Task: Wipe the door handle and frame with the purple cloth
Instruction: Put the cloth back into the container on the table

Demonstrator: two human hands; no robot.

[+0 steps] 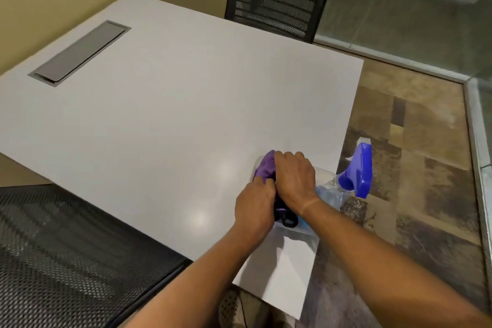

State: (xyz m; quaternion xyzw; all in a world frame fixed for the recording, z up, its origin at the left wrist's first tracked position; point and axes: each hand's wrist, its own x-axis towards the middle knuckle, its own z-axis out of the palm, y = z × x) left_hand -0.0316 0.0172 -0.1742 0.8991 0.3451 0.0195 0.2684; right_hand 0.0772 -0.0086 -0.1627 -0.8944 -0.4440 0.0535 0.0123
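A broad white table fills most of the view, with a grey cable hatch set into its far-left part and a black mesh chair pushed in at the far side; a second mesh chair sits at the near-left corner. At the table's near-right edge a clear plastic container sits, and a spray bottle with a blue trigger head stands or leans just beside it, its clear body partly behind the right wrist. The purple cloth is bunched at the container's far end, under both hands. The right hand lies curled over the top of the bundle, fingers bent down onto the fabric; the left hand closes on its near side, fingertips pinching purple folds. Both appear to have hold of the cloth, though how firm the grip is cannot be told. The cloth looks soft, light and limp, likely to drape and unfold once lifted, so gathering a thick wad in the palm should serve better than pinching one corner. A dark item under the hands is too hidden to name, and neither door handle nor frame is in view
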